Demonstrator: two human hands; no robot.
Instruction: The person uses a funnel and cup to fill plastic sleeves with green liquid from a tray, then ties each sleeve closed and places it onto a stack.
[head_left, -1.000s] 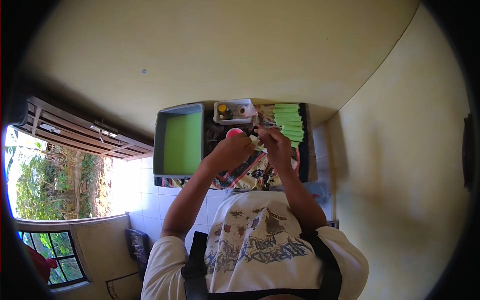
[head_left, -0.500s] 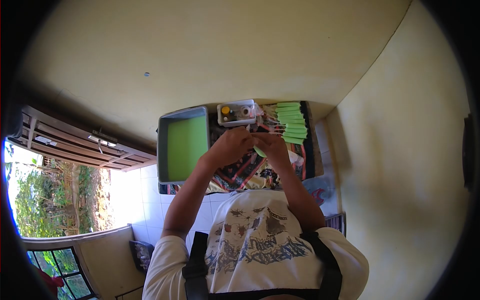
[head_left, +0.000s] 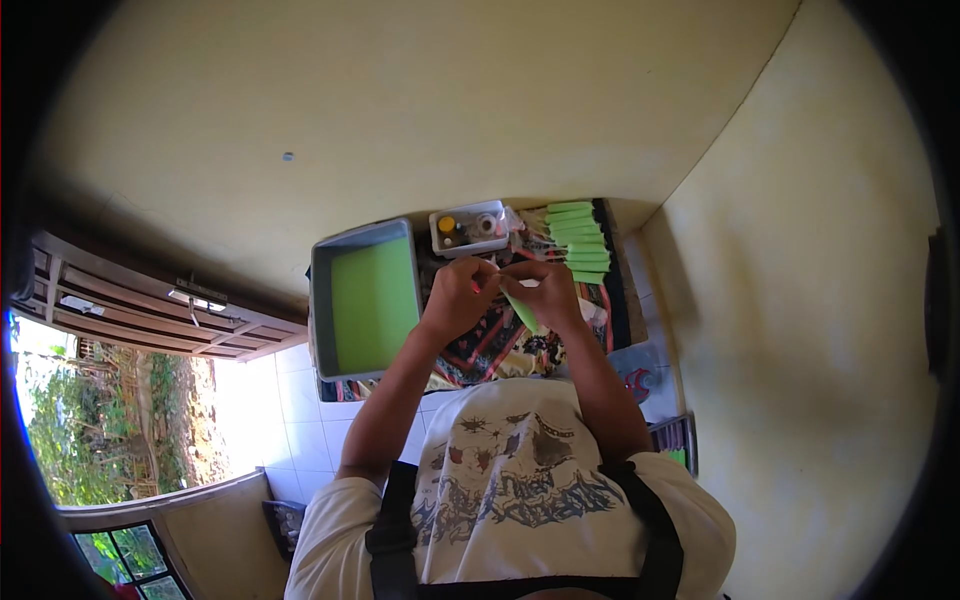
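From the head camera I look down on my own shoulders, arms and a patterned cloth [head_left: 500,345] spread on the counter. My left hand [head_left: 455,295] and right hand [head_left: 545,292] meet above the cloth, almost touching. The fingers of both are clenched on a slim green packet [head_left: 522,310], which slants down from the fingertips toward my body.

A second ago the hands sat slightly apart with a pale bit between them and a pink lid showing behind; now they have closed together, the packet hangs clear, and the lid is hidden. I judge this as the packet's top end being pinched or sealed.

Left of the hands lies a grey tray [head_left: 322,300] filled with green. Behind them stands a small white tub [head_left: 470,230] of bottles. To the right, a row of finished green packets [head_left: 578,240] lies stacked.
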